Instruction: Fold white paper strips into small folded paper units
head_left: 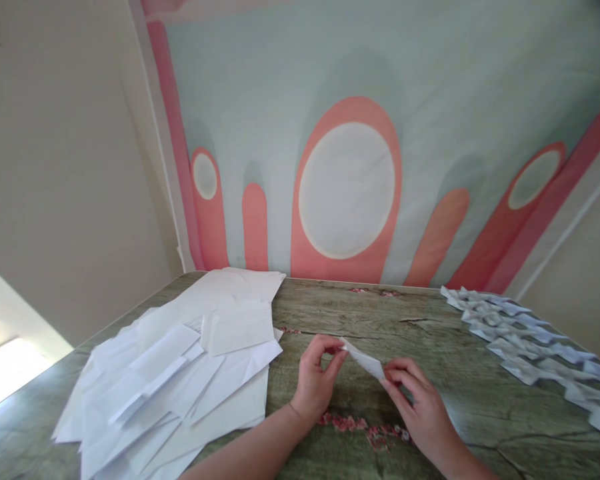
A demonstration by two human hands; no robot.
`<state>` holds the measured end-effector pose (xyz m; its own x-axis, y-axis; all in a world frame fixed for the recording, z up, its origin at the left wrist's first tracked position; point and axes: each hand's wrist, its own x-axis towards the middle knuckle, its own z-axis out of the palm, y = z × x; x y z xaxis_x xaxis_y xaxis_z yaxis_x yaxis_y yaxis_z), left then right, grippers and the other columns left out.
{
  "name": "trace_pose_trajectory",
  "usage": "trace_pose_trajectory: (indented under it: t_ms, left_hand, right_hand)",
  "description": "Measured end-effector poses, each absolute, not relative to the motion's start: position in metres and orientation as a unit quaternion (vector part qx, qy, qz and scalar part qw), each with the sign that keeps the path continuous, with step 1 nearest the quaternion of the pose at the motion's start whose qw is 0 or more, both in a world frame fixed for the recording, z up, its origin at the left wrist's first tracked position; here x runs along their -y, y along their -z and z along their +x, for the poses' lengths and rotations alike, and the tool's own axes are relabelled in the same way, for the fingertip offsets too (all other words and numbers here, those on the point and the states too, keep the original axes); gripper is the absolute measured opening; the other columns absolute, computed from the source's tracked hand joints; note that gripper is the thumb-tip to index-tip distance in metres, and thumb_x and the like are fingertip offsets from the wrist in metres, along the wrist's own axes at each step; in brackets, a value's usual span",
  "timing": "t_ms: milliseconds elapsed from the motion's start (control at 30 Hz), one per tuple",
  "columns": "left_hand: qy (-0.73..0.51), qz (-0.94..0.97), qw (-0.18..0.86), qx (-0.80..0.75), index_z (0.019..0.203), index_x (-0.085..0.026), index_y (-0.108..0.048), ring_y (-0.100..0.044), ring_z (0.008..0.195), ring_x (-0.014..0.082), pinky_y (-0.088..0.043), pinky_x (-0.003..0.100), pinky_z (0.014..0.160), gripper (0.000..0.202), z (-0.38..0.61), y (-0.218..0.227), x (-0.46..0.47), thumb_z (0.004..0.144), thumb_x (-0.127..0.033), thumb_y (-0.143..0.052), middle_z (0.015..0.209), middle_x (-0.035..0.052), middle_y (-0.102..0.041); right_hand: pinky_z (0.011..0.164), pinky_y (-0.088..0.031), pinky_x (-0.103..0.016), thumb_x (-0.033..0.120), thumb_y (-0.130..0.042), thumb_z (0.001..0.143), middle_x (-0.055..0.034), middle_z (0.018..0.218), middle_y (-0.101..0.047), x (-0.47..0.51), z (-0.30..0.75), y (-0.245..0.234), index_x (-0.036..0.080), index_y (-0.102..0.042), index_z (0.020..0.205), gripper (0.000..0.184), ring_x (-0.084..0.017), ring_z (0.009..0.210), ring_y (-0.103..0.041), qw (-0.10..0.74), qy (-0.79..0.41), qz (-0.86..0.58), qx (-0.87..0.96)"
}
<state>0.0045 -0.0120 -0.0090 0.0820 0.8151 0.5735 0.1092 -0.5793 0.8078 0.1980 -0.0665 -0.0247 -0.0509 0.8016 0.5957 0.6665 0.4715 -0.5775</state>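
Between my two hands, above the middle of the table, is a small folded piece of white paper [364,360]. My left hand [316,373] pinches its upper left end between thumb and fingertips. At the lower right end, the thumb and fingers of my right hand [416,397] are closed on the same piece. The paper is a narrow folded strip, tilted down toward the right. Over on the left lies a large heap of white paper sheets [230,393], some of them folded. Rows of small folded white paper pieces [535,340] stand along the right side.
The wood-patterned tabletop [340,307] carries printed pink flowers [355,423] and dark branch lines. Behind its far edge hangs a backdrop [350,67] with coral arches and pale circles. A plain wall [80,167] rises on the left.
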Motion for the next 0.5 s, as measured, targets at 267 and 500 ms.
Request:
trace_pose_trajectory:
  t_ms: [267,500]
  left_hand:
    - [-0.573,0.686,0.296,-0.337,0.087,-0.018,-0.062,-0.057,0.081,0.017,-0.048,0.03,0.075,0.008,0.0026,0.0042,0.0119,0.083,-0.024,-0.058,0.084,0.0051,-0.06]
    - [-0.55,0.724,0.271,-0.317,0.085,-0.019,-0.068,-0.057,0.078,0.0159,-0.047,0.026,0.072,0.008,0.0006,-0.0001,0.0133,0.081,-0.019,-0.061,0.081,0.004,-0.06]
  right_hand:
    - [0.07,-0.051,-0.029,0.033,-0.047,0.088,-0.0068,0.088,-0.058,0.0651,0.1994,0.0268,0.021,-0.06,0.08,0.02,-0.02,0.082,-0.06,0.472,-0.079,-0.514,0.712]
    - [0.068,-0.05,-0.027,0.038,-0.047,0.087,-0.0064,0.086,-0.059,0.0625,0.2028,0.0246,0.021,-0.061,0.075,0.026,-0.019,0.079,-0.06,0.485,-0.064,-0.54,0.685]
